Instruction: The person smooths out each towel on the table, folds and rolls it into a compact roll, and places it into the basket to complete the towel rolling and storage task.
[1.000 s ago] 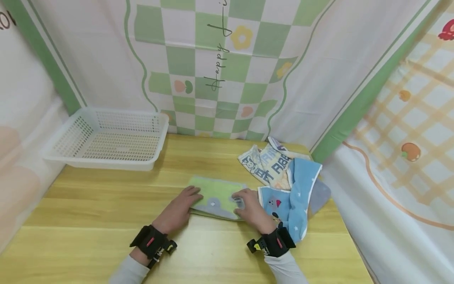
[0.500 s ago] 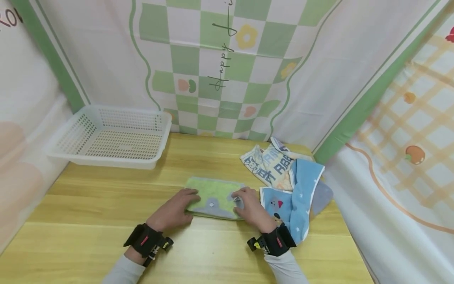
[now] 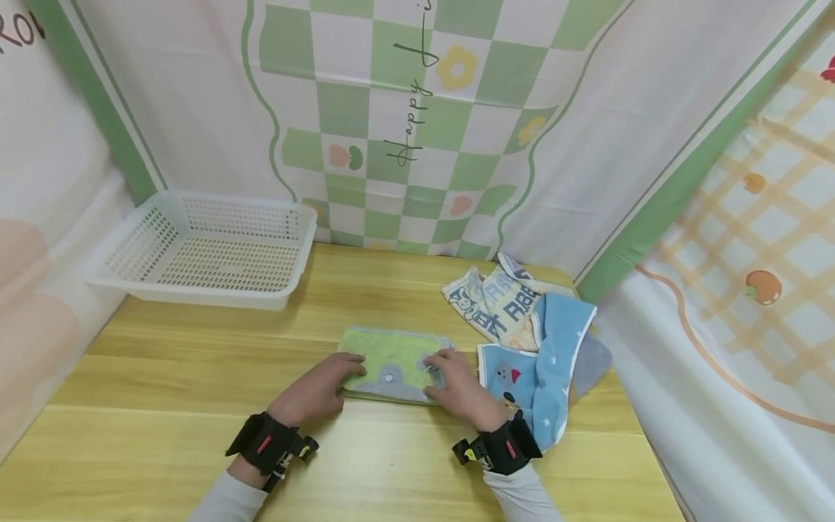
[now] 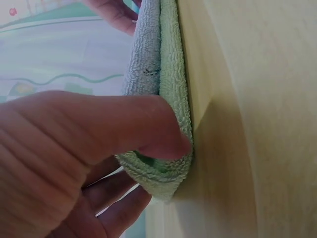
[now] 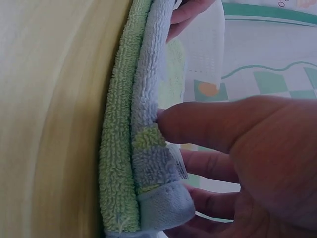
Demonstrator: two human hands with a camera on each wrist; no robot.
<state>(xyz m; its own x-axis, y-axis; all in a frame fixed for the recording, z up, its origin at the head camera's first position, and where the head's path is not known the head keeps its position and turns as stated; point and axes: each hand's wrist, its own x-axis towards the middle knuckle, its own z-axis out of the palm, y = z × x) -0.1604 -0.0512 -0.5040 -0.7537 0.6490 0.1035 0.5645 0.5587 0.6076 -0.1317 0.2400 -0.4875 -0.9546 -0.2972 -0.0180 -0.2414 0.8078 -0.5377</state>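
In the head view I see the folded green towel on the table, the left hand at one end, the right hand at the other. Left wrist view: thumb and fingers pinch the towel's end. Right wrist view: the thumb touches the near edge beside a white tag; I cannot tell whether that hand grips

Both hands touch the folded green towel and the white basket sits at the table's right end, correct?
Not quite: the head view shows the white basket at the left end. The left hand and right hand do touch the folded green towel.
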